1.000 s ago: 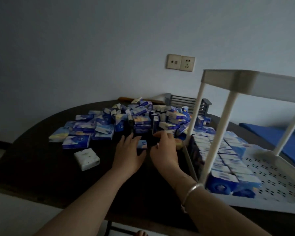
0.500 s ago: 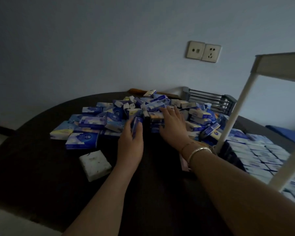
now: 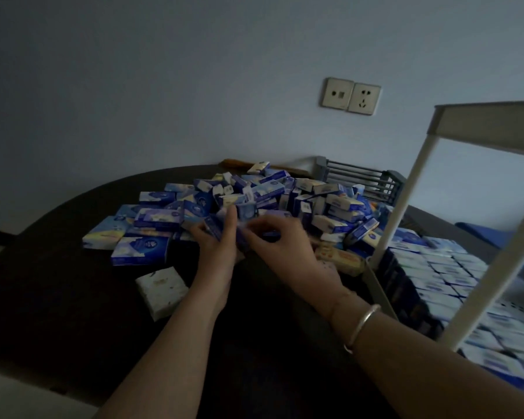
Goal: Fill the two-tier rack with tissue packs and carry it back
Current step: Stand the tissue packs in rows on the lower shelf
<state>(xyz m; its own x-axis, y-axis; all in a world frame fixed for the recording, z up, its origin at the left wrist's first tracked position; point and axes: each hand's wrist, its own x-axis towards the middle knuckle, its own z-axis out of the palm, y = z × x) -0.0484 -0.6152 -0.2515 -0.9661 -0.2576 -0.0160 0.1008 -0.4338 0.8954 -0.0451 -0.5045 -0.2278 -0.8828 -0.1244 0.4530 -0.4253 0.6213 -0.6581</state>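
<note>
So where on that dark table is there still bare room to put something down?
Bare table lies left of the white pack, and nearer, between the forearms. The far middle is crowded by the pile of tissue packs, where the left hand and right hand work; the rack fills the right.

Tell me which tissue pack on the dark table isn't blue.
The plain white tissue pack, lying alone at the near left of the dark round table, left of the left forearm; the heaped packs behind it are blue-printed.

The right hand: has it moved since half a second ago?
Yes. The right hand has drawn back from on top of the pile of tissue packs to its near edge, toward the person and beside the left hand.
</note>
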